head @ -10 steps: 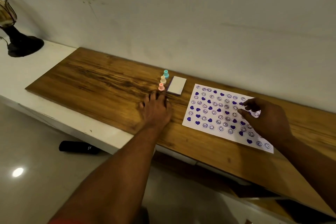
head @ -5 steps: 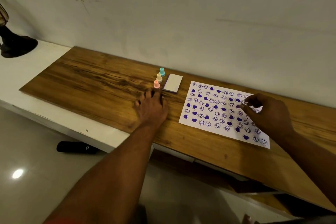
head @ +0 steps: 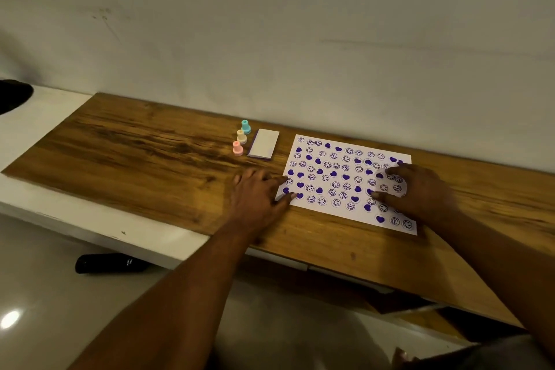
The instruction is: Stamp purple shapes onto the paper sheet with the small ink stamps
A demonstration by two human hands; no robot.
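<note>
Hands [head: 258,195] [head: 420,192] flat on stamped paper sheet [head: 333,171].

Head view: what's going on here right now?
A person is at a wooden desk with a paper sheet nearly filled with purple hearts and smiley faces. Both hands lie on the sheet: the left hand on its near left corner, the right hand spread over its right part. Neither holds a stamp. Three stamps, pink, cream and teal, stand in a row beside a white ink pad, left of the sheet.
</note>
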